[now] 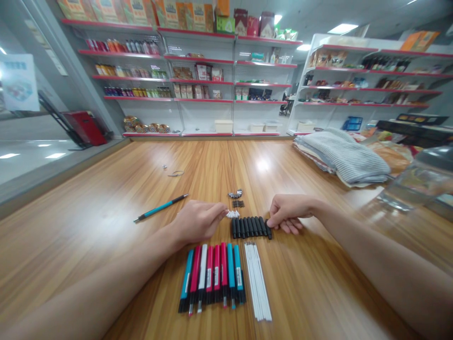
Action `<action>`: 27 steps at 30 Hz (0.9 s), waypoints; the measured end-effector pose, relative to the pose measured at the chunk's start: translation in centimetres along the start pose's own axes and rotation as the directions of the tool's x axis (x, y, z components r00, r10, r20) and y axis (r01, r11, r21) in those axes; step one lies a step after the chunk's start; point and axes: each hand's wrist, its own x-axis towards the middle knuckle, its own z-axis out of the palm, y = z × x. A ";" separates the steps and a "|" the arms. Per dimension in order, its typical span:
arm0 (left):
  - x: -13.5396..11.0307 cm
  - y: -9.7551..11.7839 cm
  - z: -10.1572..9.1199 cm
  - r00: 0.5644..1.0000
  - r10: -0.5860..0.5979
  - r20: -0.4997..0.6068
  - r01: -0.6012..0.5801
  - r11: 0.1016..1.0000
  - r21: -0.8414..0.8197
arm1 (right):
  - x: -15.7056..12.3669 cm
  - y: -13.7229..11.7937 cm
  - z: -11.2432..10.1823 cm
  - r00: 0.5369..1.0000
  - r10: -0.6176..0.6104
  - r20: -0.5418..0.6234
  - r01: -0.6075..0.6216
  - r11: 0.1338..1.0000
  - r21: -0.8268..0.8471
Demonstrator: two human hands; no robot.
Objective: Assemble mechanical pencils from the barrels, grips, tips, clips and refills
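My left hand (198,221) is curled, its fingertips pinching at a small cluster of white plastic pieces (232,214) on the wooden table (106,226). My right hand (288,213) is closed in a pinch on the rightmost piece of a row of black pen grips (249,227). In front of me lie several pen barrels (212,276) in teal, red and white, side by side. A bundle of white refills (257,279) lies just to their right. Small metal springs (235,193) and dark small parts (238,204) sit beyond the black row.
An assembled teal pen (161,208) lies to the left. A wire ring (176,174) rests farther back. Folded striped cloths (345,156) are stacked at the right, with a clear plastic container (417,182) beside them. Store shelves (212,75) line the back wall.
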 end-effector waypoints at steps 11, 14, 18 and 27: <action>0.0 0.0 0.0 1.000 -0.002 -0.008 0.002 1.000 0.003 | 0.1 -0.4 0.6 1.000 0.002 -0.019 -0.002 1.000 -0.008; 0.0 0.0 0.0 1.000 0.005 -0.017 -0.005 1.000 -0.001 | 0.2 -0.4 0.7 0.999 -0.009 -0.032 0.009 1.000 -0.004; 0.0 -0.1 0.1 1.000 0.004 -0.022 -0.004 1.000 -0.003 | 0.1 -0.5 0.7 0.999 -0.022 -0.036 0.023 1.000 0.016; 0.1 0.0 0.0 1.000 -0.003 -0.016 0.003 1.000 0.001 | -0.2 -0.7 0.9 0.996 -0.054 -0.067 0.058 0.997 0.053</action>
